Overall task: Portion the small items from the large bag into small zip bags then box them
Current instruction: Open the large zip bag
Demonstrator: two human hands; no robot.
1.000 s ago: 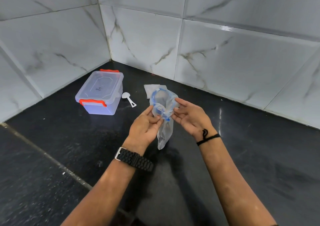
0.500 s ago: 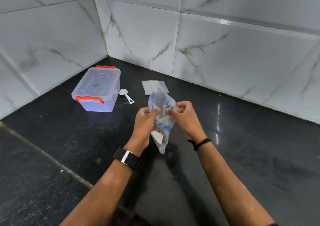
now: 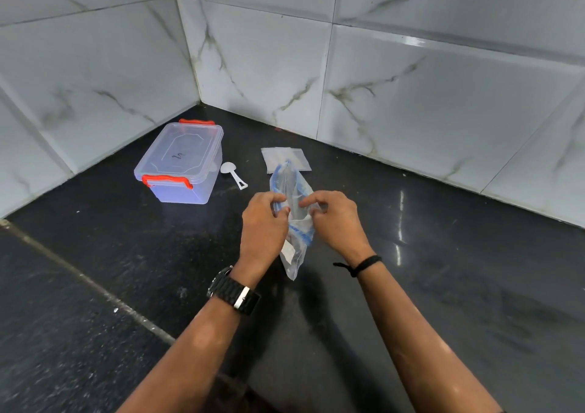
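Note:
A clear large zip bag point(image 3: 293, 251) with a blue zip strip hangs above the dark counter, its mouth pulled up between my hands. My left hand point(image 3: 264, 222) pinches the bag's left rim. My right hand point(image 3: 335, 219) pinches the right rim. What lies inside the bag is too faint to tell. A clear plastic box point(image 3: 182, 165) with red latches and its lid on sits at the back left. A small stack of flat small zip bags point(image 3: 285, 156) lies behind the large bag. A white scoop point(image 3: 232, 173) rests between box and stack.
White marble-look tiled walls meet in a corner point(image 3: 199, 96) behind the box. The black stone counter point(image 3: 443, 270) stretches right and towards me. A pale seam point(image 3: 95, 286) crosses the counter at the left.
Both hands have shifted their hold on the bag's mouth and drawn it taller and narrower. The view has tilted slightly; box, scoop and small bags stay put.

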